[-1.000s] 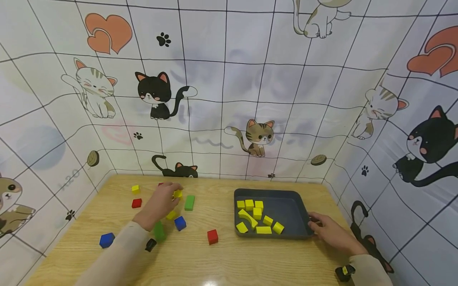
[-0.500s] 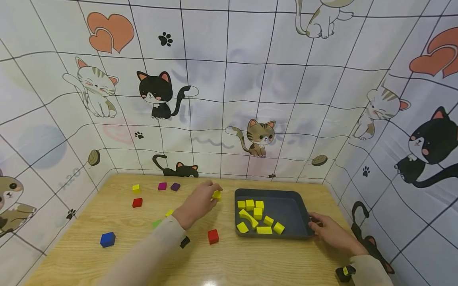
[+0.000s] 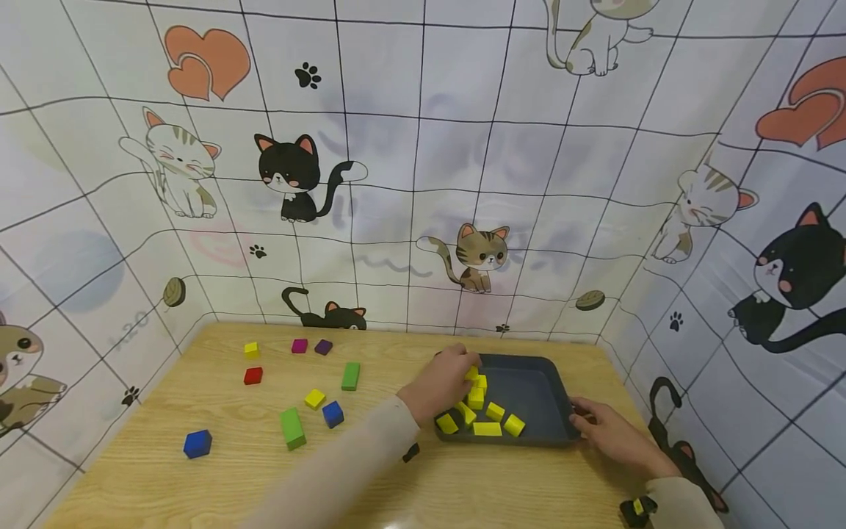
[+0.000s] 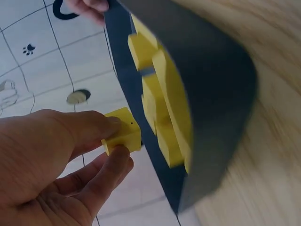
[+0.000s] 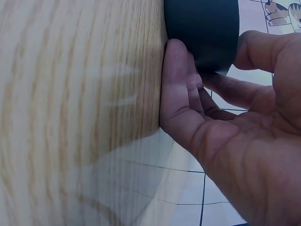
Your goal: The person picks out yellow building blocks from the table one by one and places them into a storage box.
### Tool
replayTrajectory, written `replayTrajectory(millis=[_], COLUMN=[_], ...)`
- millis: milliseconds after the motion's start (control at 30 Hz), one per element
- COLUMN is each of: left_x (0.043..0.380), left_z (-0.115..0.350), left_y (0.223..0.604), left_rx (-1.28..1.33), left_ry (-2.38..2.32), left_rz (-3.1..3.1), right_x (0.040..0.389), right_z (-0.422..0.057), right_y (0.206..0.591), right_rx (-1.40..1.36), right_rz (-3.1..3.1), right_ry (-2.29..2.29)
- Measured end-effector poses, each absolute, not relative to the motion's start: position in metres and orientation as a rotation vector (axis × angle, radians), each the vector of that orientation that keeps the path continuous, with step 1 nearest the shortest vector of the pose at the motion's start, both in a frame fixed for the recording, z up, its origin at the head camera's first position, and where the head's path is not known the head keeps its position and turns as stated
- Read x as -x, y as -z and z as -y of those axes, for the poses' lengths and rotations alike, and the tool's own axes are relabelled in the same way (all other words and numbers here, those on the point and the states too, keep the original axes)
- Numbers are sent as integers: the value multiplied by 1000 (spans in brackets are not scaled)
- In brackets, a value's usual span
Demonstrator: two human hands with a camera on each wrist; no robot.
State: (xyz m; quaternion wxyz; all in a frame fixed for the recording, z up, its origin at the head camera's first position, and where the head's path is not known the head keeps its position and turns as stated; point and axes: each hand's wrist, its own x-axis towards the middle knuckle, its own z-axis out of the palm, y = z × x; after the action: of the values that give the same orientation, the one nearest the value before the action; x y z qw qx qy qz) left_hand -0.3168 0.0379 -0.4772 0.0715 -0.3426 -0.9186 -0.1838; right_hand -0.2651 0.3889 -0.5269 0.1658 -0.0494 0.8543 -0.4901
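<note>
My left hand (image 3: pixel 438 386) pinches a yellow block (image 4: pixel 126 128) between thumb and fingers, above the left part of the dark grey tray (image 3: pixel 532 386). Seen from the left wrist, this block is beside the tray's rim, with other yellow blocks (image 4: pixel 171 99) inside the tray. Several yellow pieces, such as a small cylinder (image 3: pixel 513 424) and an arch partly hidden by the hand, lie in the tray's left and front parts. At the tray's right side, my right hand (image 3: pixel 611 430) holds the edge; the right wrist view has its fingers (image 5: pixel 176 70) along the tray's wall, low against the table.
Left on the wooden table (image 3: pixel 231 485) lie green blocks (image 3: pixel 292 428), blue blocks (image 3: pixel 197 444), yellow blocks (image 3: pixel 315 399), a red block (image 3: pixel 253 376), a magenta block (image 3: pixel 300 345) and a purple block (image 3: pixel 323 347). A cat-print sheet (image 3: pixel 383 162) hangs around the table.
My left hand has carried the yellow block rightward from the loose blocks to over the tray. The left sleeve now covers the red block near the tray. The right hand has stayed put.
</note>
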Motion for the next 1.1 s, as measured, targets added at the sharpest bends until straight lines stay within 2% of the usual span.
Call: replayTrajectory(millis=[267, 500, 800, 1100], left_x=[312, 309, 308, 311], left_z=[-88, -111, -114, -92], left_y=[481, 483, 482, 480], left_rx=[1085, 1066, 1069, 1052], left_ry=[518, 471, 474, 492], left_rz=[2786, 2838, 2895, 2874], right_x=[264, 262, 260, 262], right_z=[-391, -387, -386, -386], right_y=[527, 525, 525, 528], right_rx=[164, 165, 120, 140], right_rz=[-2417, -2450, -2479, -2485], right_ry=[1401, 1373, 1355, 1340])
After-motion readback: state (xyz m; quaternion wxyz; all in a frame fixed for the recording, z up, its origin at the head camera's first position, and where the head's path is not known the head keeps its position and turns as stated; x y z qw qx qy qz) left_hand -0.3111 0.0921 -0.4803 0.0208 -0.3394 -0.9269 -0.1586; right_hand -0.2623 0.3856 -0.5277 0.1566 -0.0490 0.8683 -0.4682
